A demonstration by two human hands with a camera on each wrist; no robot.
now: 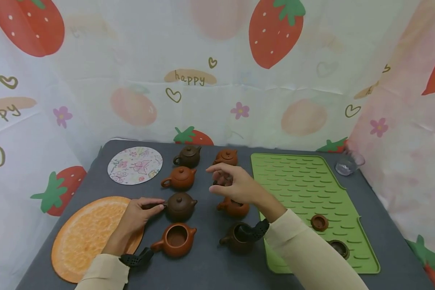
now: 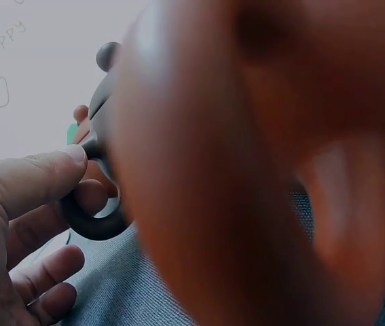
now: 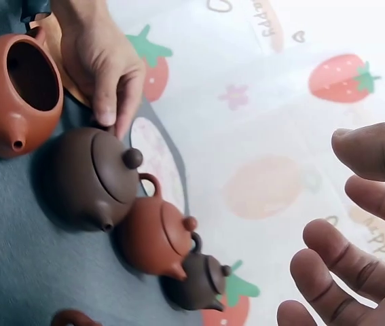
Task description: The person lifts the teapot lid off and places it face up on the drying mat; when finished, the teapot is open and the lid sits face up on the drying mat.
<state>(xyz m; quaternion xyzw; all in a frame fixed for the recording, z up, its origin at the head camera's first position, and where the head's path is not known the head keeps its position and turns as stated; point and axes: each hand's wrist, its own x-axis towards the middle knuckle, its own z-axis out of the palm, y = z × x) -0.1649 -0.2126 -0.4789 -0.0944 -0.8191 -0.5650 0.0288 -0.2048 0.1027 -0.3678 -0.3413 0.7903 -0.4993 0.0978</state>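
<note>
My left hand (image 1: 135,213) pinches the handle of a lidded dark brown teapot (image 1: 180,208), which sits in the left column of teapots. In the left wrist view, thumb and index finger meet at the top of its looped handle (image 2: 96,227). My right hand (image 1: 239,186) hovers over the right column, fingers parted and holding nothing. Below it is a reddish teapot (image 1: 238,208) with an open top, partly hidden. Nearer me stand an open reddish teapot (image 1: 177,243) and an open dark teapot (image 1: 235,245). The near reddish teapot's blurred handle (image 2: 178,170) fills much of the left wrist view.
Farther back stand lidded teapots: reddish (image 1: 182,178), dark (image 1: 189,156) and reddish (image 1: 227,156). A green mat (image 1: 293,193) at right bears a reddish lid (image 1: 319,222) and a dark lid (image 1: 338,249). A glass pitcher (image 1: 348,164), an orange round mat (image 1: 87,237) and a floral mat (image 1: 135,165) lie around.
</note>
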